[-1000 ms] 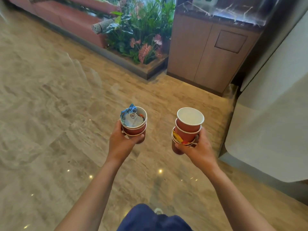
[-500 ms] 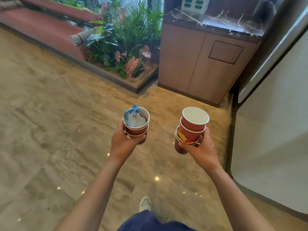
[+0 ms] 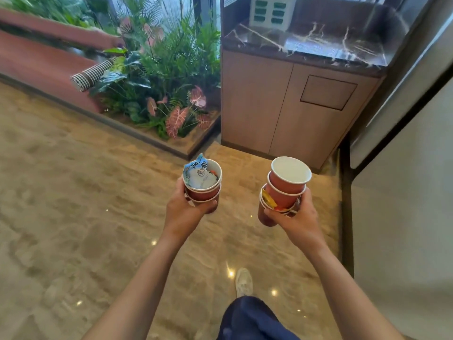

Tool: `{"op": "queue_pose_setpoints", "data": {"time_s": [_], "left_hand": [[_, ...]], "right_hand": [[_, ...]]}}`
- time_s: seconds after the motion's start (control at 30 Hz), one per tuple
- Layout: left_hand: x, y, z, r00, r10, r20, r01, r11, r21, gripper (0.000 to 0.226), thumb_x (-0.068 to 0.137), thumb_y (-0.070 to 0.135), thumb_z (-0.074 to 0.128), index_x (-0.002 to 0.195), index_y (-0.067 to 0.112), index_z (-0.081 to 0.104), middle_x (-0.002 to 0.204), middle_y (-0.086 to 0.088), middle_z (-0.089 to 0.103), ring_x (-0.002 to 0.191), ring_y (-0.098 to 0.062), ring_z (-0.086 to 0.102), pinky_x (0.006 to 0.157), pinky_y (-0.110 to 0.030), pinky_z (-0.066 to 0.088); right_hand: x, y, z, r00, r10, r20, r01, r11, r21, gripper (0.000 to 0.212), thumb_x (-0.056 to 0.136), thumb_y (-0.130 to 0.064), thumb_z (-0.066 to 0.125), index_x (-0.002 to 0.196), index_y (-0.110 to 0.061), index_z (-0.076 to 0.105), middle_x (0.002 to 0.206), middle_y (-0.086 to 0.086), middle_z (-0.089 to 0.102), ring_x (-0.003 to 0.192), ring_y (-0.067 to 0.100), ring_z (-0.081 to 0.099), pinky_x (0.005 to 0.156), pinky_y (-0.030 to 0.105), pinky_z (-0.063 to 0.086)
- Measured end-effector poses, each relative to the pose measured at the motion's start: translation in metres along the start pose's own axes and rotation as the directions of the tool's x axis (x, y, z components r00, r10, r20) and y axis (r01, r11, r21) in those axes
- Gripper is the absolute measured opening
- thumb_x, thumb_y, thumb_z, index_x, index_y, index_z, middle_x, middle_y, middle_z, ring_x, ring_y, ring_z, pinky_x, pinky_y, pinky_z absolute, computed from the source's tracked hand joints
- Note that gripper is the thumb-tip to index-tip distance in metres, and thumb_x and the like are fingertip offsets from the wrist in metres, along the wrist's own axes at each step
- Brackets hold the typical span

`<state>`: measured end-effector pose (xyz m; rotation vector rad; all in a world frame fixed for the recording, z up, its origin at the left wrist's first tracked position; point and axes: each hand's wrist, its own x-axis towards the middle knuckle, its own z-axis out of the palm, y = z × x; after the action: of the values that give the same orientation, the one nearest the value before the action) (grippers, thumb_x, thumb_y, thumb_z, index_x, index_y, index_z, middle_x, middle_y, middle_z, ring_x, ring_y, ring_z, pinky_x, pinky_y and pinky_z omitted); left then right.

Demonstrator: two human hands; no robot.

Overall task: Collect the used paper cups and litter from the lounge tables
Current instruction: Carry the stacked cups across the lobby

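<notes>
Open floor spreads wide to the left and ahead, with nothing standing on it. Straight ahead a wooden cabinet with a dark marble surface blocks the way. A raised planter closes the space just left of the cabinet. A pale wall panel hems in the right side, close beside the right hand.

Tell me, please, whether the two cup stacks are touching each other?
Apart. The head view shows bare floor between the left stack, held in the left hand, and the right stack, held in the right hand.
</notes>
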<state>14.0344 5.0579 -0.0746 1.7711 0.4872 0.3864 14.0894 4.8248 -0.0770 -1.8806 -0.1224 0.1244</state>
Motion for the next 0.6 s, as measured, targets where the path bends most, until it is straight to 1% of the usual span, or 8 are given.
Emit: {"op": "queue_pose_setpoints", "data": {"time_s": [0.1, 0.17, 0.3, 0.4, 0.47, 0.53, 0.6], "left_hand": [[0.050, 0.005, 0.022, 1.000, -0.001, -0.009, 0.001, 1.000, 0.005, 0.071, 0.062, 0.003, 0.086, 0.115, 0.033, 0.050, 0.100, 0.022, 0.062, 0.093, 0.002, 0.059, 0.081, -0.017, 0.048], [0.084, 0.010, 0.038, 1.000, 0.005, -0.003, -0.005, 1.000, 0.008, 0.073, 0.062, 0.005, 0.087, 0.117, 0.034, 0.049, 0.101, 0.021, 0.062, 0.094, -0.001, 0.060, 0.082, -0.019, 0.048], [0.145, 0.021, 0.068, 1.000, 0.012, 0.005, -0.012, 1.000, -0.021, 0.072, 0.062, 0.002, 0.086, 0.117, 0.032, 0.049, 0.104, 0.019, 0.062, 0.095, 0.002, 0.059, 0.075, -0.009, 0.047], [0.190, 0.028, 0.089, 0.999, 0.039, 0.004, -0.039, 0.998, -0.045, 0.074, 0.062, -0.001, 0.085, 0.119, 0.029, 0.049, 0.105, 0.019, 0.061, 0.095, 0.004, 0.059, 0.076, -0.007, 0.047], [0.219, 0.029, 0.100, 0.999, 0.041, 0.012, -0.041, 0.998, -0.037, 0.075, 0.062, 0.000, 0.085, 0.120, 0.029, 0.048, 0.107, 0.018, 0.061, 0.099, 0.000, 0.059, 0.083, -0.013, 0.048], [0.246, 0.028, 0.109, 0.999, 0.044, 0.018, -0.043, 0.999, -0.033, 0.076, 0.061, 0.002, 0.087, 0.120, 0.028, 0.048, 0.110, 0.013, 0.063, 0.104, -0.009, 0.061, 0.091, -0.026, 0.050], [0.275, 0.028, 0.119, 0.999, 0.042, 0.025, -0.041, 0.998, -0.049, 0.076, 0.060, 0.001, 0.087, 0.121, 0.026, 0.049, 0.112, 0.010, 0.063, 0.107, -0.013, 0.061, 0.094, -0.033, 0.050]], "right_hand": [[0.052, 0.002, -0.002, 1.000, 0.009, -0.008, -0.009, 1.000, 0.008, 0.080, 0.066, -0.014, 0.085, 0.130, -0.025, 0.039, 0.112, -0.023, 0.054, 0.102, -0.004, 0.055, 0.080, 0.017, 0.048], [0.088, -0.001, -0.006, 1.000, 0.002, -0.011, -0.002, 1.000, 0.008, 0.078, 0.066, -0.014, 0.085, 0.128, -0.025, 0.040, 0.110, -0.023, 0.054, 0.102, -0.005, 0.056, 0.079, 0.016, 0.048], [0.154, -0.009, -0.012, 1.000, -0.004, -0.009, 0.004, 1.000, 0.001, 0.076, 0.065, -0.013, 0.085, 0.124, -0.028, 0.040, 0.108, -0.026, 0.052, 0.097, -0.011, 0.054, 0.078, 0.014, 0.046], [0.205, -0.016, -0.016, 1.000, -0.017, -0.001, 0.017, 1.000, -0.009, 0.078, 0.065, -0.012, 0.085, 0.127, -0.026, 0.040, 0.110, -0.022, 0.053, 0.099, -0.008, 0.054, 0.077, 0.014, 0.047], [0.236, -0.018, -0.015, 1.000, -0.018, -0.005, 0.017, 1.000, -0.021, 0.079, 0.065, -0.013, 0.085, 0.129, -0.022, 0.040, 0.113, -0.016, 0.054, 0.100, -0.002, 0.055, 0.077, 0.012, 0.048], [0.261, -0.019, -0.014, 1.000, -0.023, -0.012, 0.023, 0.999, -0.036, 0.078, 0.066, -0.013, 0.085, 0.129, -0.020, 0.040, 0.115, -0.012, 0.055, 0.102, 0.003, 0.055, 0.076, 0.011, 0.047], [0.288, -0.019, -0.012, 1.000, -0.020, -0.019, 0.020, 0.999, -0.035, 0.077, 0.066, -0.014, 0.085, 0.128, -0.021, 0.040, 0.116, -0.010, 0.056, 0.104, 0.006, 0.056, 0.076, 0.011, 0.047]]}}
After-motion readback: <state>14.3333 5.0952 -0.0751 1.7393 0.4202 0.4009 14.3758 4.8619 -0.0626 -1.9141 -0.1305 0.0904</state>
